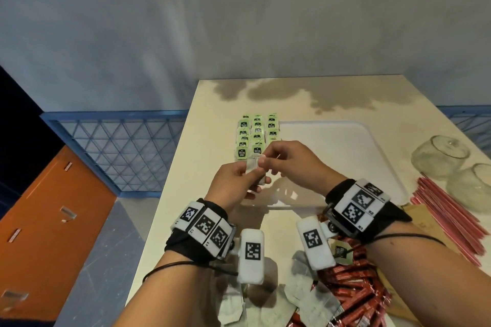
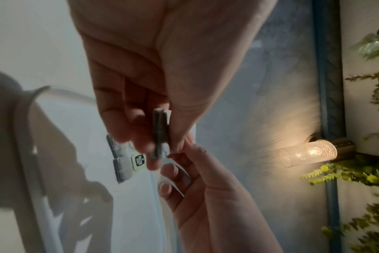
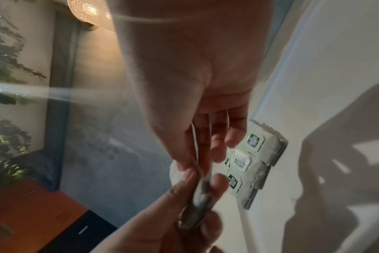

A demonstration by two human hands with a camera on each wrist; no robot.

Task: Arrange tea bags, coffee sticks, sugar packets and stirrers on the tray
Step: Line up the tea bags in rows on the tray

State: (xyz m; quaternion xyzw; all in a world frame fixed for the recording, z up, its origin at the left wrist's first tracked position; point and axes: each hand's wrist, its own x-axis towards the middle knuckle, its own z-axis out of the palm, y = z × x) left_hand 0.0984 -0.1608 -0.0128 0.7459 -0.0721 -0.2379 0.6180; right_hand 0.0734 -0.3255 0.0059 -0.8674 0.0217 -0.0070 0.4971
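Over the near-left part of the white tray (image 1: 345,141), my left hand (image 1: 252,171) grips a small stack of tea bags (image 1: 251,167). The left wrist view shows that stack (image 2: 161,130) edge-on between thumb and fingers. My right hand (image 1: 265,157) pinches the stack's top end; in the right wrist view its fingertips (image 3: 184,164) close on a thin white bag. Rows of tea bags with green tags (image 1: 256,133) lie along the tray's left side, just beyond both hands, also seen as tagged bags (image 3: 255,159).
Loose tea bags (image 1: 300,297) and a heap of red coffee sticks (image 1: 353,287) lie at the table's near edge. Pink stirrers (image 1: 449,218), brown packets (image 1: 422,223) and two glass jars (image 1: 438,156) sit right of the tray. The table's left edge drops off beside the hands.
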